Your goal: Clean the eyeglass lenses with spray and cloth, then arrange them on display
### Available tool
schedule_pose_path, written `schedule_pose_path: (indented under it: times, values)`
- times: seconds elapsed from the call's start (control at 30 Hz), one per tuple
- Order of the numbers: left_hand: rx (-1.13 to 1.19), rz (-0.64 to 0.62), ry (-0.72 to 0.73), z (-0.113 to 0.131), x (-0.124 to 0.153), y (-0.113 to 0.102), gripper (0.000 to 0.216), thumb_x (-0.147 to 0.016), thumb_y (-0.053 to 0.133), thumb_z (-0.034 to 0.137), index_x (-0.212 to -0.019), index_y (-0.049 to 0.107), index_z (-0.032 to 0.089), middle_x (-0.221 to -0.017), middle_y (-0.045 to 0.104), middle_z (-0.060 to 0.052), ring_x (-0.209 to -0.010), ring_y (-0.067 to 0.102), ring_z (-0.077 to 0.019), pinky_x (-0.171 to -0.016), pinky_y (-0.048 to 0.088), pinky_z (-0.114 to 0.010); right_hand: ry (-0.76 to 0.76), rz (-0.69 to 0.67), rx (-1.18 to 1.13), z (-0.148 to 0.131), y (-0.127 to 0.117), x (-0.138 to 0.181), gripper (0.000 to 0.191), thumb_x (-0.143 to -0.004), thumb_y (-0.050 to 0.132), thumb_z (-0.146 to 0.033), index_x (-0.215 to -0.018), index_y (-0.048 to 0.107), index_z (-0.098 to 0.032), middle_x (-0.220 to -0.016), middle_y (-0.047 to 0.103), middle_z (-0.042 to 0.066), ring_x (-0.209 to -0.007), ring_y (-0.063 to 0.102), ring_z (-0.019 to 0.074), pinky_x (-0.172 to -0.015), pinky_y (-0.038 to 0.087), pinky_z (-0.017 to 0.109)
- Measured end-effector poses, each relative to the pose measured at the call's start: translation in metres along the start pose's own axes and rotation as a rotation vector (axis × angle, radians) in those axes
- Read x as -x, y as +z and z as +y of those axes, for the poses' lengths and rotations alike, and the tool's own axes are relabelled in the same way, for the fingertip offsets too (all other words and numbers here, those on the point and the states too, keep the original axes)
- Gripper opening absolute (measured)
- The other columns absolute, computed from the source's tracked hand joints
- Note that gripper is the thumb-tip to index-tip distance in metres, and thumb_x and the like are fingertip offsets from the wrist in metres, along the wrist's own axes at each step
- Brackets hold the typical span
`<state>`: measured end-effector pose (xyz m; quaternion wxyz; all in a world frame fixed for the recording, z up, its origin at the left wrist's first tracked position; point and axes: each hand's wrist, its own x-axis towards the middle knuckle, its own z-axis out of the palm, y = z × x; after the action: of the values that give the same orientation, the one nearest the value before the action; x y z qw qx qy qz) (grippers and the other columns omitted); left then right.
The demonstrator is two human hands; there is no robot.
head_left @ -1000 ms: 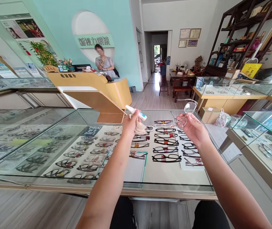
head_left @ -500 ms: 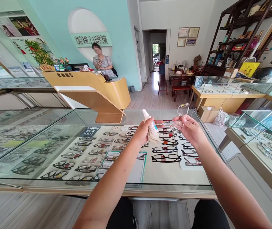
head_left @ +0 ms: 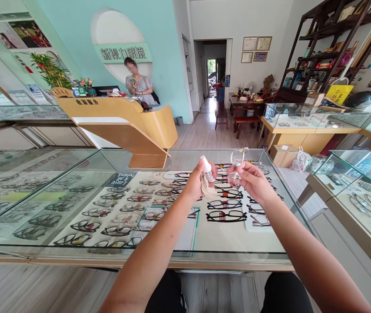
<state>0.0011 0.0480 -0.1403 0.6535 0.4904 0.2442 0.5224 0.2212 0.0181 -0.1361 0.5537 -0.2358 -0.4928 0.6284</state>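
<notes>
My left hand (head_left: 194, 182) is closed around a small white spray bottle (head_left: 207, 168), its top tilted up and toward the left. A beige cloth (head_left: 207, 189) hangs out below the bottle from the same hand. Between the fingertips of my right hand (head_left: 253, 179) is a pair of clear-framed eyeglasses (head_left: 238, 157), held on edge with one lens above the other. The eyeglasses are just right of the bottle, with a small gap between. Both hands are above the glass display case (head_left: 179, 256).
Under the glass lie rows of eyeglasses (head_left: 226, 216) and a teal-edged tray (head_left: 185, 234). Beyond stands a wooden counter (head_left: 114, 108) with a person (head_left: 139, 83) behind it. More glass cases (head_left: 361, 174) are on the right. A cardboard box (head_left: 283, 155) sits on the floor.
The bottle has tipped toward a more slanted pose, lower and slightly right. My right hand has brought the eyeglasses left and a little down, nearer the bottle.
</notes>
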Motion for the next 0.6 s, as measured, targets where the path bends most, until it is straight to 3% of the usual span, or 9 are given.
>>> schedule_pose_path:
  times: [0.1, 0.3, 0.4, 0.6]
  values:
    - [-0.289, 0.083, 0.095, -0.004, 0.001, -0.004, 0.073, -0.087, 0.059, 0.091, -0.071, 0.062, 0.02, -0.071, 0.052, -0.001, -0.058, 0.042, -0.0121, -0.052, 0.033, -0.027, 0.013, -0.027, 0.047, 0.005, 0.004, 0.002, 0.031, -0.086, 0.094, -0.049, -0.087, 0.073, -0.026, -0.102, 0.082, 0.004, -0.102, 0.076, 0.0208, -0.102, 0.064, 0.043]
    - [-0.741, 0.156, 0.303, 0.002, 0.01, 0.003, 0.055, -0.094, 0.066, 0.07, -0.071, 0.06, 0.021, -0.068, 0.047, 0.002, -0.067, 0.042, -0.0149, -0.065, 0.033, -0.031, 0.042, -0.071, 0.104, 0.016, 0.012, 0.004, 0.033, -0.086, 0.093, -0.052, -0.087, 0.073, -0.026, -0.095, 0.08, 0.002, -0.106, 0.078, 0.022, -0.103, 0.062, 0.042]
    - [-0.783, 0.154, 0.32, 0.002, 0.012, 0.006, 0.048, -0.095, 0.066, 0.063, -0.072, 0.06, 0.021, -0.067, 0.048, 0.003, -0.069, 0.043, -0.0156, -0.067, 0.034, -0.032, 0.065, -0.087, 0.11, 0.019, 0.015, 0.004, 0.035, -0.083, 0.095, -0.052, -0.087, 0.072, -0.027, -0.092, 0.079, 0.001, -0.105, 0.078, 0.0218, -0.101, 0.063, 0.042]
    - [-0.684, 0.16, 0.307, 0.003, 0.009, 0.003, 0.055, -0.094, 0.06, 0.073, -0.072, 0.061, 0.022, -0.069, 0.051, 0.001, -0.068, 0.045, -0.017, -0.066, 0.036, -0.031, 0.061, -0.085, -0.003, 0.016, 0.013, 0.004, 0.028, -0.088, 0.092, -0.047, -0.089, 0.073, -0.026, -0.103, 0.083, 0.003, -0.102, 0.078, 0.0202, -0.101, 0.063, 0.039]
